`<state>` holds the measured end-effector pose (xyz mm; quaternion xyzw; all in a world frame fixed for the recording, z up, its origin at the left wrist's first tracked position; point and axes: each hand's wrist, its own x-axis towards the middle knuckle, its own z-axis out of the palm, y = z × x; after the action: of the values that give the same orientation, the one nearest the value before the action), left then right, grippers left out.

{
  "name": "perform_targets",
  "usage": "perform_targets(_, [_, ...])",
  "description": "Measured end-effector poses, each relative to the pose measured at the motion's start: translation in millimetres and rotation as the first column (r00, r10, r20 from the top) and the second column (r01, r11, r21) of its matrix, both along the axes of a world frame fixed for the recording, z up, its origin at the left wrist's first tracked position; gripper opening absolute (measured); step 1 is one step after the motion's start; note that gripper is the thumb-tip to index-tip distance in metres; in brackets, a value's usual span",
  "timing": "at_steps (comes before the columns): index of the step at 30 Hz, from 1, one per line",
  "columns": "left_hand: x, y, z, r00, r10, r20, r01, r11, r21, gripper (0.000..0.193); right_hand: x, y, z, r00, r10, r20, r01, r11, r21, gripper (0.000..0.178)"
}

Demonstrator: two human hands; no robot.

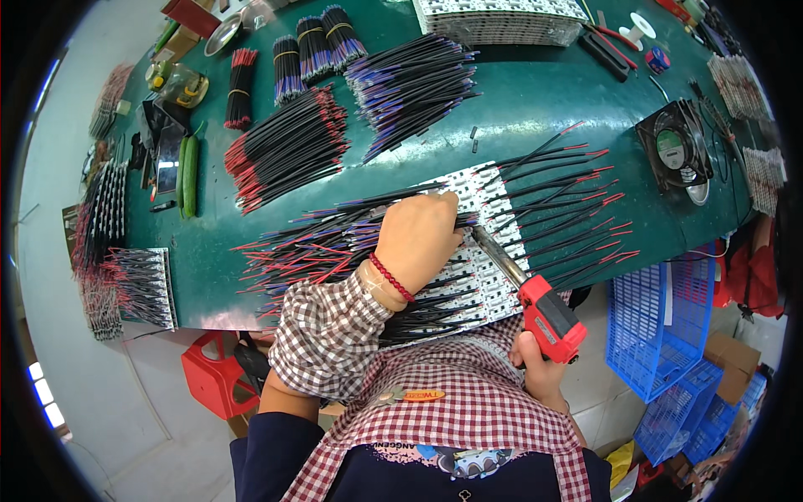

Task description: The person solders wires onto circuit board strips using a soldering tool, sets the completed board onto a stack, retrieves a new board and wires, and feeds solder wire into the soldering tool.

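Observation:
My right hand [542, 374] grips a red and black soldering gun [554, 318] by its handle. Its metal barrel points up and left, the tip close to my left fingertips. My left hand [421, 234] is closed over a white circuit board panel [495, 293], pinching black wire ends [465, 220]; the fingers hide how many. Rows of black wires with red tips [577, 197] stick out past the panel's right side. To the left, black wires with red and purple ends [309, 251] fan out from it.
Loose black wires with red ends [288, 146] and purple-ended wires [414, 88] lie in piles beyond the panel. Tied bundles [314, 46] and stacked panels [502, 21] are farther back. A fan [676, 146] stands right, cucumbers [190, 176] lie left, and blue crates [657, 326] are below the table.

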<state>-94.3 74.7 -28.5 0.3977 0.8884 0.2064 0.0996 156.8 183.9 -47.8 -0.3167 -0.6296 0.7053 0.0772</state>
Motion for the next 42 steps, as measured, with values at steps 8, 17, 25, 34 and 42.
perform_targets(8, [1.2,2.0,1.2,1.000,0.009,-0.019,-0.009,1.000,-0.001,0.022,-1.3,-0.3,3.1,1.000,0.001,-0.028,0.001,0.996,0.085,0.009])
perform_targets(17, [2.0,3.3,1.9,1.000,0.013,0.000,-0.013,1.000,-0.019,0.022,-5.7,-0.3,8.7,0.999,-0.050,-0.009,0.050,0.999,0.022,0.009])
perform_targets(25, [2.4,2.7,1.4,1.000,0.014,-0.015,-0.014,1.000,-0.021,0.023,-1.1,1.2,12.4,0.998,-0.019,-0.064,0.018,1.000,-0.010,0.007])
perform_targets(34, [6.0,2.0,0.4,0.999,0.009,-0.042,-0.010,1.000,-0.010,0.023,7.6,-1.9,-2.4,0.999,-0.034,-0.034,0.035,0.999,0.030,0.007])
perform_targets(42, [11.1,1.8,2.6,0.999,-0.006,-0.042,0.005,0.999,-0.034,0.025,3.4,-1.7,4.8,0.998,-0.034,-0.052,0.033,0.999,-0.020,0.009])
